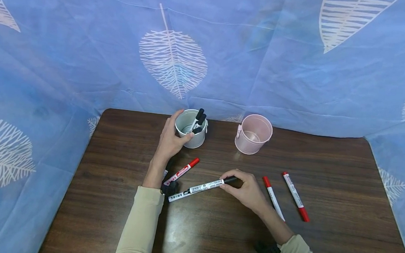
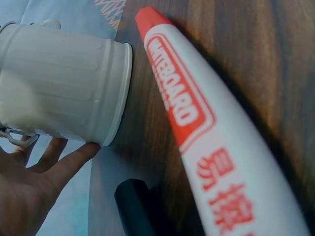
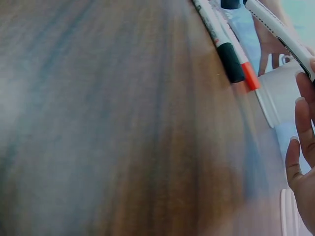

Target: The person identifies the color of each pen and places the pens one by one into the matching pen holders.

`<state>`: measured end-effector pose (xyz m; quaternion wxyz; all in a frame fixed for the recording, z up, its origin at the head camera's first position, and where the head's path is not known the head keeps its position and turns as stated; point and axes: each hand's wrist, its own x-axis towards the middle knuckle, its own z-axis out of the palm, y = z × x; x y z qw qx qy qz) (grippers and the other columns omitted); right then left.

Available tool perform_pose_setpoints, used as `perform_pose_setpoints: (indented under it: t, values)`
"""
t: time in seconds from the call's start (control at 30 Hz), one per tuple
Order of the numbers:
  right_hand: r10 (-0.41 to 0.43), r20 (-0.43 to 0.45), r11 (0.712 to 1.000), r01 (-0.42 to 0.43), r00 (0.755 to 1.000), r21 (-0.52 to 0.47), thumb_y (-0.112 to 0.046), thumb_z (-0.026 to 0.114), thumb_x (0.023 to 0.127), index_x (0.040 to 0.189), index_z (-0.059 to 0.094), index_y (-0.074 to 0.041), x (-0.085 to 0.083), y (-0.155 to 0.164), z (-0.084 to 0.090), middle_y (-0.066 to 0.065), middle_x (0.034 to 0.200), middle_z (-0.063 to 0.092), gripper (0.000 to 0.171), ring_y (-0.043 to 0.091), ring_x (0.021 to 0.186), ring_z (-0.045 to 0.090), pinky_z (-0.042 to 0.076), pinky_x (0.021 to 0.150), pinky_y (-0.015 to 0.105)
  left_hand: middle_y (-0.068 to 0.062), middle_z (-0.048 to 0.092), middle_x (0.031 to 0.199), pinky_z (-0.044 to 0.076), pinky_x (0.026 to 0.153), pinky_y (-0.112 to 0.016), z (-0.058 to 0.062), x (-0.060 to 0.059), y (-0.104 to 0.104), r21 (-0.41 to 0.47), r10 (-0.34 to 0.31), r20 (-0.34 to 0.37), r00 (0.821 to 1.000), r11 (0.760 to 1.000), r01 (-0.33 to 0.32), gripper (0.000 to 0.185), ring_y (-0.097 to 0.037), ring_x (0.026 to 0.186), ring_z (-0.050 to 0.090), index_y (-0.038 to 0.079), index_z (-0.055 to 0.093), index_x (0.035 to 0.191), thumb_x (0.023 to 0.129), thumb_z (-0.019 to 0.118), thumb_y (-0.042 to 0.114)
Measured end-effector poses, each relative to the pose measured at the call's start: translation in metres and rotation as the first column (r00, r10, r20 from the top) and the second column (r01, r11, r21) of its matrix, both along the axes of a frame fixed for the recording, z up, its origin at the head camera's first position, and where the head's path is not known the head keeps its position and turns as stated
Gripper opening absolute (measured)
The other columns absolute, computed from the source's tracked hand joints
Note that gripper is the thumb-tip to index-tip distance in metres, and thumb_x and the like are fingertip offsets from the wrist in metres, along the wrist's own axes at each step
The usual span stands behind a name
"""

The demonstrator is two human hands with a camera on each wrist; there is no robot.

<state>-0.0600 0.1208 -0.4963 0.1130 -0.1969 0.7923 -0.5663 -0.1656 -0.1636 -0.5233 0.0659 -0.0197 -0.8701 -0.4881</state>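
Note:
My left hand (image 1: 171,138) holds the pale green-grey bucket (image 1: 194,142) at its side, the thumb at the near rim. Inside this bucket several black-capped markers (image 1: 199,118) lean to the right. My right hand (image 1: 245,189) pinches a black whiteboard marker (image 1: 206,186) near its black cap, above the table and pointing left. Between the hands lies a red whiteboard marker (image 1: 182,172), large in the left wrist view (image 2: 192,123). Beside it is another black marker (image 3: 221,46), mostly hidden by my left wrist in the head view.
A pink bucket (image 1: 247,147) stands at the back, right of the green-grey one. Two red markers, one nearer (image 1: 273,199) and one further right (image 1: 295,197), lie beyond my right hand. A blue leaf-patterned cloth (image 1: 229,64) hangs behind the brown wooden table (image 1: 345,187).

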Motion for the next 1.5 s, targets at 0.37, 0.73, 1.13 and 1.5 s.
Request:
perform_pose_setpoints:
  t: [0.37, 0.73, 1.13, 1.5]
  values:
    - [-0.038, -0.001, 0.999, 0.038, 0.999, 0.031, -0.003, 0.076, 0.086, 0.104, 0.071, -0.006, -0.007, -0.001, 0.010, 0.002, 0.100, 0.070, 0.019, 0.016, 0.089, 0.063, 0.050, 0.082, 0.032, -0.010, 0.049, 0.130, 0.045, 0.092, -0.051, -0.004, 0.001, 0.000, 0.018, -0.001, 0.004, 1.000, 1.000, 0.001, 0.085, -0.028, 0.113, 0.052, 0.031, 0.036, 0.152, 0.080, 0.081, 0.039]
    - [-0.045, -0.049, 0.999, 0.043, 0.998, -0.027, 0.004, 0.074, 0.086, 0.104, 0.069, 0.002, -0.023, -0.009, 0.024, 0.011, 0.102, 0.071, 0.019, 0.026, 0.096, 0.063, 0.046, 0.092, 0.042, -0.012, 0.049, 0.130, 0.042, 0.094, -0.050, -0.002, 0.000, -0.002, 0.032, -0.012, -0.008, 1.000, 0.999, 0.012, 0.085, -0.032, 0.114, 0.052, 0.032, 0.036, 0.152, 0.080, 0.081, 0.038]
    - [-0.075, -0.116, 0.996, 0.069, 0.990, -0.062, 0.004, 0.072, 0.087, 0.104, 0.069, 0.003, -0.037, -0.014, 0.039, 0.012, 0.101, 0.071, 0.017, 0.017, 0.094, 0.063, 0.044, 0.092, 0.027, -0.012, 0.048, 0.131, 0.042, 0.095, -0.050, -0.002, 0.000, -0.002, 0.048, -0.015, -0.013, 1.000, 0.999, 0.015, 0.085, -0.031, 0.113, 0.051, 0.031, 0.036, 0.152, 0.080, 0.081, 0.037]
    - [-0.112, -0.123, 0.988, 0.097, 0.986, -0.119, 0.005, 0.070, 0.088, 0.104, 0.068, 0.006, -0.053, -0.017, 0.047, 0.013, 0.101, 0.069, 0.017, 0.028, 0.091, 0.058, 0.045, 0.084, 0.031, -0.012, 0.048, 0.130, 0.042, 0.095, -0.052, -0.001, -0.001, -0.002, 0.041, -0.010, -0.007, 1.000, 0.999, 0.011, 0.085, -0.034, 0.114, 0.051, 0.030, 0.038, 0.151, 0.080, 0.082, 0.036]
